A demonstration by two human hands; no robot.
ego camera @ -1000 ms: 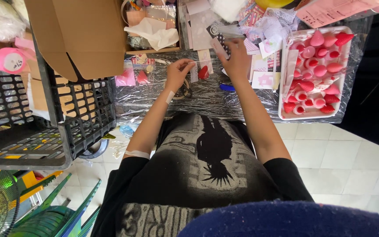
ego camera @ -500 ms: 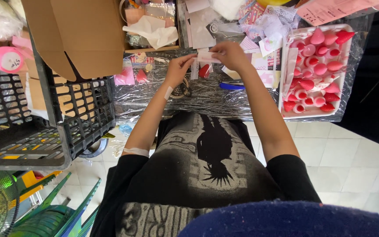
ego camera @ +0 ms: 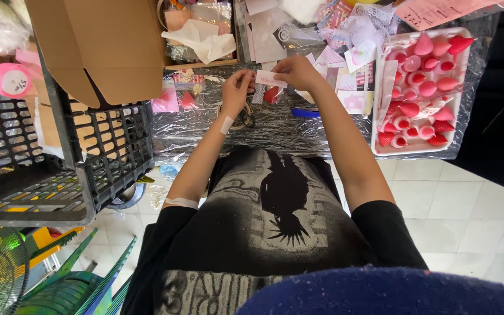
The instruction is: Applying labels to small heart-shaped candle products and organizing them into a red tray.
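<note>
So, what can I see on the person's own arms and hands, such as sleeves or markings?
Both arms are bare from short black sleeves down. The left hand has a pale adhesive strip at the wrist, and a second pale strip crosses the left upper arm. The right hand shows no glove, ring or watch. The fingers are uncovered.

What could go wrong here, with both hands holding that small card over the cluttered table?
1. The left hand and right hand pinch the small pink-and-white card by its ends; a pull apart could bend or tear it.
2. Loose paper pieces lie right beside the right hand; its forearm could sweep them off.
3. The white tray of red and pink cone shapes sits close to the table edge, so a bump might tip it.
</note>
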